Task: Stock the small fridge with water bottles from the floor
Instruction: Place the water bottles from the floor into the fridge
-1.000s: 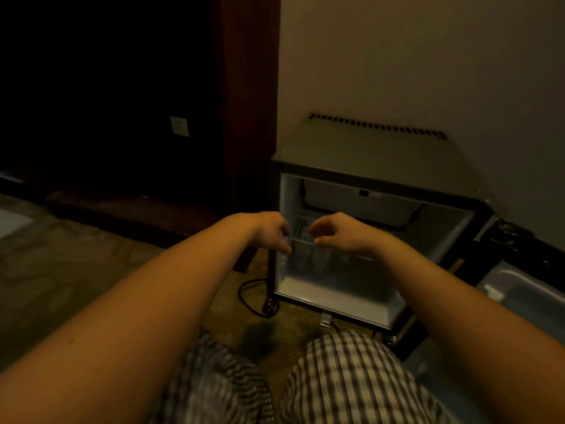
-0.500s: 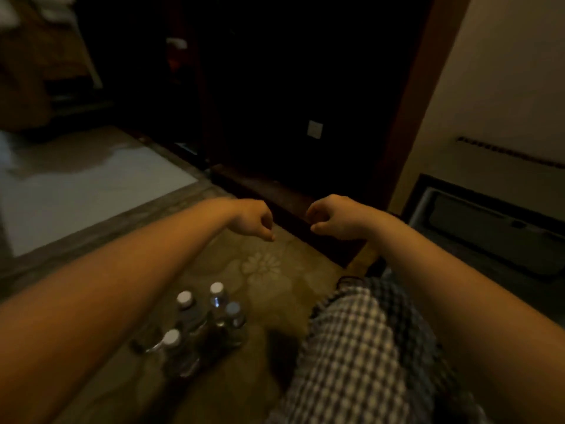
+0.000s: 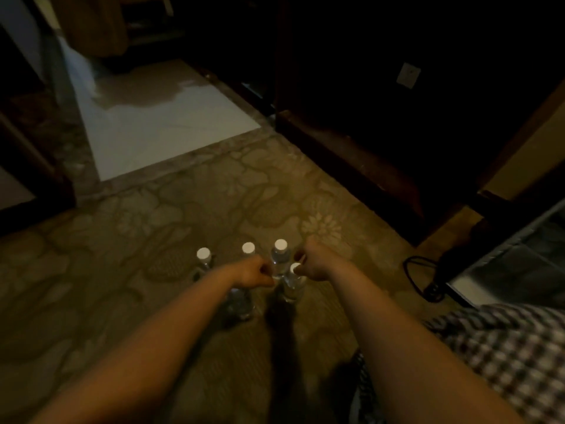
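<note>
What I fear first is a knock. The four clear plastic water bottles with white caps (image 3: 280, 258) stand very close together on the patterned carpet floor (image 3: 153, 240). A hand coming down in this dim light could push one bottle into its neighbours and tip them. I think the soft carpet makes them less steady too. A black power cable (image 3: 411, 276) lies on the floor between the bottles and the small open fridge (image 3: 519, 255) at the right edge, and a low carry could catch on it.

The left hand (image 3: 253, 272) hangs over the middle of the group, in front of one bottle's body. The right hand (image 3: 315, 264) is just beside the nearest cap, and I cannot tell if it touches. The fingers of both hands are curled in, clenched, and I see no bottle inside them. The bottles stand near the middle of the carpet, well apart from the fridge.
</note>
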`<state>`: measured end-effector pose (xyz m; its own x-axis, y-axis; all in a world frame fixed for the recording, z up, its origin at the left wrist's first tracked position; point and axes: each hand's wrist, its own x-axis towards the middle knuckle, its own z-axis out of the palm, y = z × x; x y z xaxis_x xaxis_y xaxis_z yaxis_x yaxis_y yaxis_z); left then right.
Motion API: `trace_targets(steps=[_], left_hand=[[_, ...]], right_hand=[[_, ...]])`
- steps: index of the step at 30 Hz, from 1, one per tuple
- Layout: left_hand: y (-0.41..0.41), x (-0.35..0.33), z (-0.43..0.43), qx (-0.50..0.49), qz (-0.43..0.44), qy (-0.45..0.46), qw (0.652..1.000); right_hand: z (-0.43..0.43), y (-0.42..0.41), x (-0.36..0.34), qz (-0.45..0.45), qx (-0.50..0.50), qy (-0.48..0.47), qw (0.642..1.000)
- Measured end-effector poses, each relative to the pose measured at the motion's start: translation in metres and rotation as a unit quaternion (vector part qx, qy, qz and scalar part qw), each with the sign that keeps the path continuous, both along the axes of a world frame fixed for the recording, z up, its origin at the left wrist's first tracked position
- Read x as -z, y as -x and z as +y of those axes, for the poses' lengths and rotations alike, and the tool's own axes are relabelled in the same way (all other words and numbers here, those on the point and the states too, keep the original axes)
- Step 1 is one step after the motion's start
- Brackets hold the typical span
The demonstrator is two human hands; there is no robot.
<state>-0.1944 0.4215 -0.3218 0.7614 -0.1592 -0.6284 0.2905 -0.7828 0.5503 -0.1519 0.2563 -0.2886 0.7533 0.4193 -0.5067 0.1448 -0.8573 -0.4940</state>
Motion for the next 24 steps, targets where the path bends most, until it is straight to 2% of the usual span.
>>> trace_targets(steps=[6,9,15,20,24], left_hand=[[0.008,0.060,-0.018,-0.120,0.008,0.089,0.989],[0.006,0.081,-0.027,-0.170,0.008,0.139,0.975],[0.002,0.114,-0.038,-0.213,-0.010,0.193,0.958],[0.010,0.126,-0.042,-0.204,0.003,0.202,0.958],[0.017,0.119,-0.041,-0.192,0.010,0.204,0.960]], right_hand=[[0.007,-0.011,0.054,0.006,0.103,-0.001,0.995],[0.010,-0.015,0.076,0.015,0.100,0.020,0.995],[0.017,-0.020,0.104,0.020,0.092,0.019,0.995],[0.025,-0.012,0.121,0.014,0.150,0.006,0.989],[0.023,-0.007,0.121,0.003,0.138,-0.012,0.990]])
